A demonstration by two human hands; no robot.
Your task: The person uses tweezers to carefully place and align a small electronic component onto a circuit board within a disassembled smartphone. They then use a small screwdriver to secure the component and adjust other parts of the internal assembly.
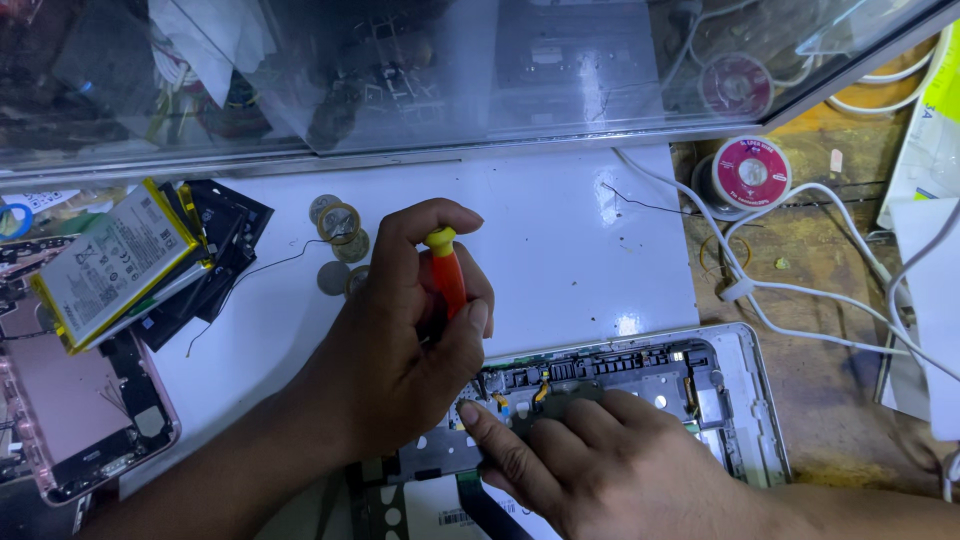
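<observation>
My left hand (385, 350) is shut on an orange screwdriver (449, 280) with a yellow cap; my index finger rests on the cap. The shaft points down into the top edge of an opened white tablet (745, 400), and the tip is hidden behind my fingers. My right hand (600, 465) lies flat on the tablet's exposed inner parts (610, 370), with its index finger stretched left beside the screwdriver's lower end.
Several coins (340, 228) lie on the white work surface (560, 230) behind my left hand. At the left are a yellow-edged battery (115, 260) and a stripped pink phone body (70, 400). A solder spool (752, 172) and white cables (800, 290) sit at the right. A glass shelf (450, 90) overhangs the back.
</observation>
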